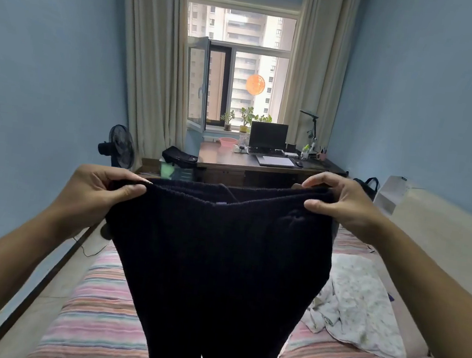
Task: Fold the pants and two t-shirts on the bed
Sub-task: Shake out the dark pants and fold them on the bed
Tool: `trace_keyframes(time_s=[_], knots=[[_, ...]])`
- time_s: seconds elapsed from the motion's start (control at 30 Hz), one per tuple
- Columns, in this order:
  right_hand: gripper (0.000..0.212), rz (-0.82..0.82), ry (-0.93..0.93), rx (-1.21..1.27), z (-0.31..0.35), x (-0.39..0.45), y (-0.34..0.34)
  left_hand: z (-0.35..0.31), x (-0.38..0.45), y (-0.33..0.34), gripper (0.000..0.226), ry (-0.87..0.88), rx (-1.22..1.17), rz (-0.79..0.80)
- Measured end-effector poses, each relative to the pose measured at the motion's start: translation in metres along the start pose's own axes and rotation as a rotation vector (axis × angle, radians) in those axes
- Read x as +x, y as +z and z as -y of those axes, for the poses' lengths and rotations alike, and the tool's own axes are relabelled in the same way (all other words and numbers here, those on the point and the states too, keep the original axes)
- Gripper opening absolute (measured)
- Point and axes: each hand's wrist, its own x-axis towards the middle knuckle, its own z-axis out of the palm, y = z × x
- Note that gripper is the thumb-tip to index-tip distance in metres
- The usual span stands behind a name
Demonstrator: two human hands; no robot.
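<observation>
Black pants [219, 265] hang in the air in front of me, waistband up, both legs dropping past the bottom edge. My left hand [95, 192] pinches the waistband's left end. My right hand [340, 205] pinches its right end. The pants are spread wide above the striped bed [96, 310]. A white patterned cloth [361, 305] lies crumpled on the bed's right side; I cannot tell whether it is a t-shirt. The pants hide the middle of the bed.
A dark wooden bed rail [40, 283] runs along the left. Beyond the bed stands a desk [260, 164] with a monitor and a laptop, under an open window. A black fan [119, 146] stands at the left wall. A cream headboard [442, 237] lines the right.
</observation>
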Motion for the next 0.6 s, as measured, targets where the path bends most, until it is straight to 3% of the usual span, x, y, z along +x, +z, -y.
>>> trace_keyframes(time_s=[0.07,0.2,0.3,0.43,0.6], knots=[[0.018,-0.006,0.03,0.112,0.008,0.004,-0.004,-0.009,0.005,-0.006,0.012,0.006,-0.047,0.005],[0.017,-0.033,0.039,0.254,0.022,0.014,-0.006,-0.024,0.016,-0.022,0.044,-0.074,-0.218,0.047],[0.022,-0.084,0.108,0.365,0.031,0.022,0.001,-0.023,0.028,-0.022,0.032,-0.186,-0.29,0.036],[0.016,-0.167,0.257,0.463,0.04,0.037,0.022,-0.013,0.046,-0.011,0.024,-0.4,-0.283,-0.193],[0.034,-0.422,0.398,0.515,0.048,0.06,0.059,-0.011,0.063,0.01,0.025,-0.53,-0.285,-0.514]])
